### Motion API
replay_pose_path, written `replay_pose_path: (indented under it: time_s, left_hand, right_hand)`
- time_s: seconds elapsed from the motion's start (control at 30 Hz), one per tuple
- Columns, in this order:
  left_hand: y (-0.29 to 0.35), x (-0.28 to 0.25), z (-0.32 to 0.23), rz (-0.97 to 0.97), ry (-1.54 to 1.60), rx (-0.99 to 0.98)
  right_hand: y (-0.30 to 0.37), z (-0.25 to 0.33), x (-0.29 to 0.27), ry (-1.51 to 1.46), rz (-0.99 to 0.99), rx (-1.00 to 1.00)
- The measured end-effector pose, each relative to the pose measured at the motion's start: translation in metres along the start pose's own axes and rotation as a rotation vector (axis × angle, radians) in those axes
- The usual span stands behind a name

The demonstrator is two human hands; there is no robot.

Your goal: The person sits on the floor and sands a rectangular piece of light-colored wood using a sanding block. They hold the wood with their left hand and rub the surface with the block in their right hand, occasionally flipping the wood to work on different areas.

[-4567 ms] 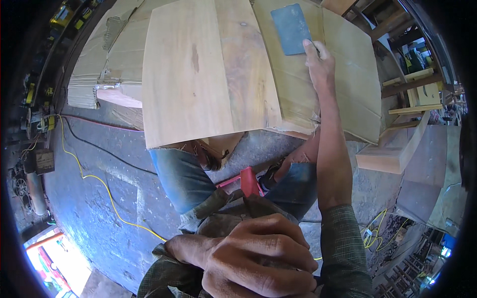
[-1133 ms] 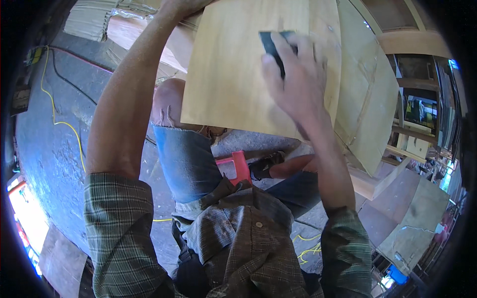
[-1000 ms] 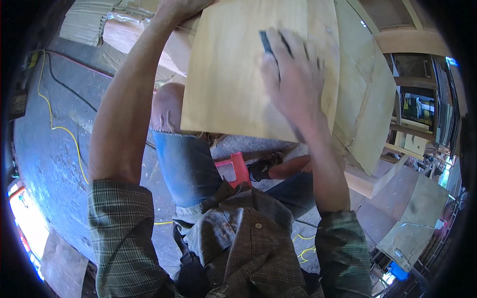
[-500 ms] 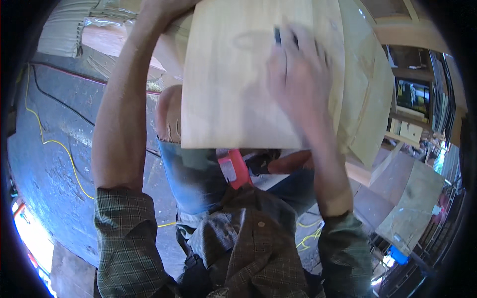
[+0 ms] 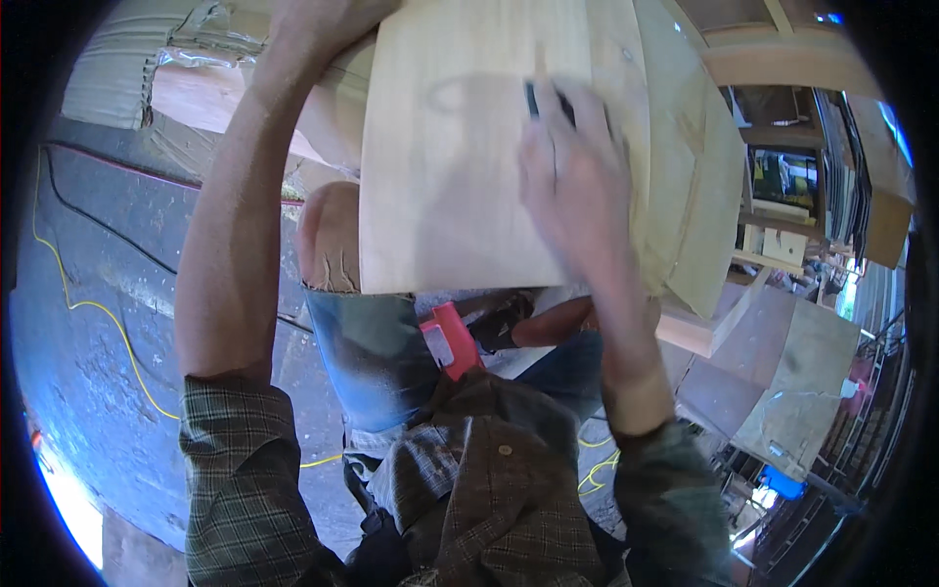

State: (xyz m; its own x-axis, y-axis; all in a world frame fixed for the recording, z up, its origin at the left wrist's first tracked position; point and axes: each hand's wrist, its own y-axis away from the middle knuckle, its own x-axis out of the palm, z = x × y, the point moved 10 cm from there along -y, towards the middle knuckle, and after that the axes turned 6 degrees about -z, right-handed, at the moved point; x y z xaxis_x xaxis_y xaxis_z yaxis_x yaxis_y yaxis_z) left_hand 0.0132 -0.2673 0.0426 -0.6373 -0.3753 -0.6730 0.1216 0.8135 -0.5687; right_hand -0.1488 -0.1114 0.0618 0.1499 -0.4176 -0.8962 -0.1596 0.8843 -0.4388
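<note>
A pale wooden board (image 5: 450,205) with a smooth face lies in front of me, above my knees. My right hand (image 5: 577,186) is on the right half of its face, slightly blurred, with bent fingers closed over a small dark flat piece (image 5: 531,100). Only dark edges of that piece show between the fingers, so its kind is unclear. At the upper left, my left hand (image 5: 337,18) meets the board's left edge. The picture's upper border cuts off most of its fingers, and how they close is hidden.
More pale wood (image 5: 685,186) adjoins the board on the right. A red and grey object (image 5: 452,342) is between my legs. Yellow (image 5: 108,313) and dark cords (image 5: 98,215) run over the grey floor at left. Cardboard (image 5: 117,68) is at upper left; wooden shelving (image 5: 787,137) stands at right.
The view has shifted a little, so the surroundings at right sit further left. My right hand stays on the board's face, a little lower, still holding the dark piece. The left hand keeps its place.
</note>
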Motion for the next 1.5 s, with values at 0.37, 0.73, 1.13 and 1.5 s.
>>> replay_pose_path:
  time_s: [0.37,0.73,1.13,1.5]
  left_hand:
    - [-0.004,-0.002,-0.005,-0.018,0.062,-0.019]
    - [-0.002,-0.010,-0.004,-0.001,0.071,-0.047]
    - [0.000,-0.002,-0.010,0.156,0.196,-0.006]
    - [-0.041,0.062,-0.004,0.282,-0.150,-0.218]
  right_hand:
    - [-0.041,-0.073,0.015,0.094,0.115,0.253]
    - [0.017,-0.127,-0.014,-0.305,0.326,0.569]
    - [0.092,-0.132,-0.095,-0.105,0.031,0.518]
    - [0.059,-0.060,-0.049,-0.332,-0.085,0.057]
